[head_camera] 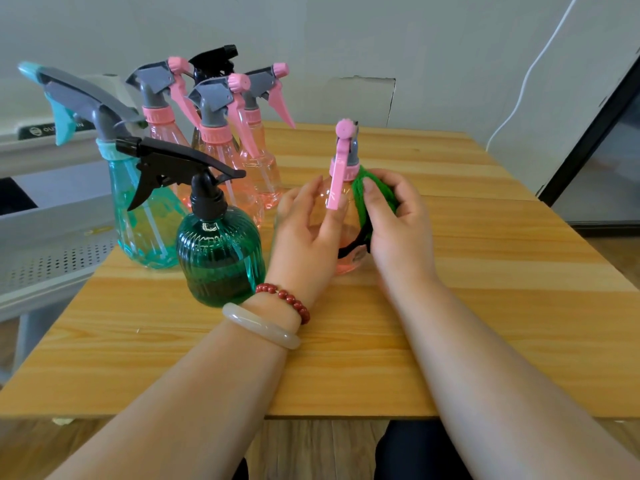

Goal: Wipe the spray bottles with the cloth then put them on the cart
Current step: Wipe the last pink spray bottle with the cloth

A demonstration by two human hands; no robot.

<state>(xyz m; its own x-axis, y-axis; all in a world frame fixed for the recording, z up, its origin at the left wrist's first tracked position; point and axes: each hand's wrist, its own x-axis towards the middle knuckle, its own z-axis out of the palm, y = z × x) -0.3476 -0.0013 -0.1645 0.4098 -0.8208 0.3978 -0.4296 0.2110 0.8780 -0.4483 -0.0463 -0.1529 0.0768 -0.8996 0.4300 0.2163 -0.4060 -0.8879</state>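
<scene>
A pink spray bottle (341,161) stands upright on the wooden table (467,271), trigger facing me. My left hand (308,233) wraps around its left side and steadies it. My right hand (398,216) grips a green cloth (363,188) and presses it against the bottle's right shoulder. To the left stand a dark green ribbed bottle (218,251) with a black trigger, a teal bottle (138,209) with a grey head, and several pink bottles (221,147) behind them, plus a black-headed one (214,62) at the back.
A grey metal cart (52,237) with a perforated shelf stands against the table's left edge. A white wall and a white cable (530,71) lie behind, and a dark door frame (588,133) is at the right. Bare tabletop lies right of my hands.
</scene>
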